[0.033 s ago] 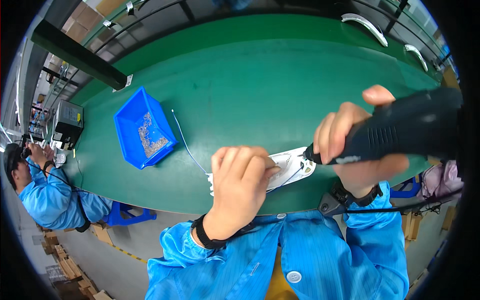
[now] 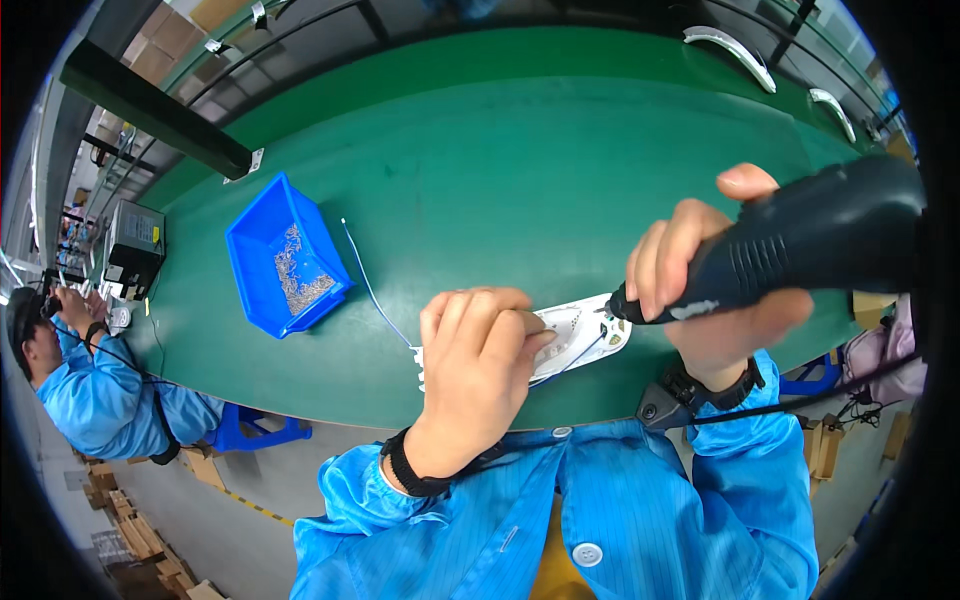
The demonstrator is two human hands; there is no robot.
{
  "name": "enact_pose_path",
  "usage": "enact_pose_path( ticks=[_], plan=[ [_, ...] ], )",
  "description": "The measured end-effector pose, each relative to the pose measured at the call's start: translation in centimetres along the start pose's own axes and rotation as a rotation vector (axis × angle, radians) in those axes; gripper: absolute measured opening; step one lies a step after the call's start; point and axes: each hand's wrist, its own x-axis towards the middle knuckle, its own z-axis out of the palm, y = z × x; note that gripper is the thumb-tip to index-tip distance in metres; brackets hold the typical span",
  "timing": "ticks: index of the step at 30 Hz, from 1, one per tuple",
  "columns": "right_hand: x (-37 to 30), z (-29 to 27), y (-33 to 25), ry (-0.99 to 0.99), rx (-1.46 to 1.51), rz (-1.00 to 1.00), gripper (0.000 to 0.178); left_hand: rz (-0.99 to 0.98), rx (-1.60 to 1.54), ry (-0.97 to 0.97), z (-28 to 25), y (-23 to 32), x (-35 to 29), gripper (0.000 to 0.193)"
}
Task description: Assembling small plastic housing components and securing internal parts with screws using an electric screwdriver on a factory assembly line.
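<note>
My left hand [image 2: 476, 360] is closed over a long white plastic part [image 2: 578, 326], pressing it to the green table with the fingers bent. A thin blue wire [image 2: 366, 280] curves up from the part's left end, and another wire lies along its right half. My right hand [image 2: 668, 258] grips a black electric screwdriver [image 2: 790, 245], tilted with its tip down at the part's right end. The exact contact point of the tip is too small to make out. My left palm hides the middle of the part.
On the left of the green table [image 2: 450, 180] sits a blue bin [image 2: 250, 262] with many small screws [image 2: 300, 275]. White curved pieces [image 2: 735, 55] lie at the far right. A dark post [image 2: 155, 110] stands at the far left. A co-worker in blue [image 2: 90, 390] sits at left.
The screwdriver's body has risen slightly at its rear end, and my right hand has shifted a little with it. My left hand and the white part stay almost where they were.
</note>
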Motion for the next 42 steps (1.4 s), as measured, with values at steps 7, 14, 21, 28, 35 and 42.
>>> enact_pose_path(
  ticks=[7,14,21,28,35,42],
  plan=[
    [0.0,0.0,0.8,0.070,-0.066,0.068,0.083,-0.121,-0.128,-0.108,0.6,-0.6,-1.0,0.016],
    [-0.1,0.2,1.2,0.059,-0.172,0.103,0.082,-0.142,-0.136,-0.122,0.7,-0.8,-1.0,0.015],
    [0.0,0.2,1.5,0.045,-0.137,0.102,0.080,-0.076,-0.137,-0.125,0.6,-0.8,-0.9,0.016],
    [-0.2,0.1,1.5,0.006,-0.208,0.108,0.080,-0.118,-0.162,-0.119,0.5,-0.6,-0.7,0.015],
    [0.3,0.6,-0.6,-0.126,0.031,0.046,0.080,0.022,-0.136,-0.071,-0.2,-0.6,-0.1,0.017],
    [0.4,-0.2,0.1,-0.433,0.247,-0.077,0.078,0.033,-0.149,-0.081,-0.3,0.0,-0.1,0.014]
  ],
)
